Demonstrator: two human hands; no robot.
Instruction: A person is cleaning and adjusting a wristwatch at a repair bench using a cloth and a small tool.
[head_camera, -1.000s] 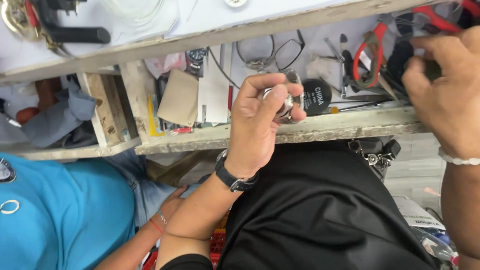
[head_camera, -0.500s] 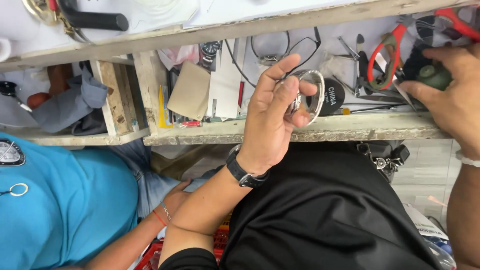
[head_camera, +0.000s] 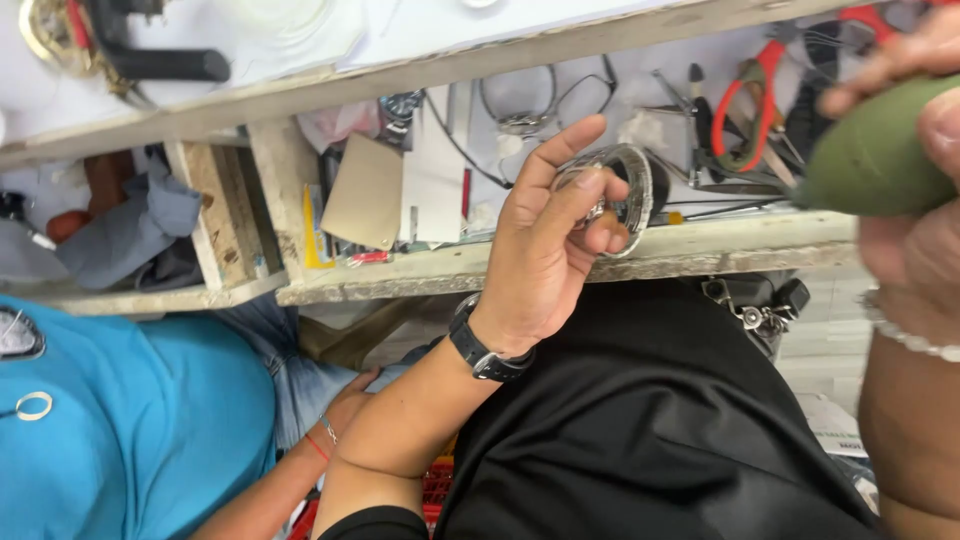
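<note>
Cluttered wooden bench edge runs across the view, above a black-clad lap. Nearest, the left hand is raised just in front of that edge, wristwatch on the wrist, thumb and fingers pinching a round metal watch case. The case sits at the fingertips, not in the palm, partly hidden by them. At right, close to the lens and blurred, the right hand is clenched round a green rubber bulb, its narrow end pointing toward the case. Beyond the edge lie red-handled scissors and loose wire loops. Risk, as I judge it: a fingertip hold so light could let the case slip off into the lap.
</note>
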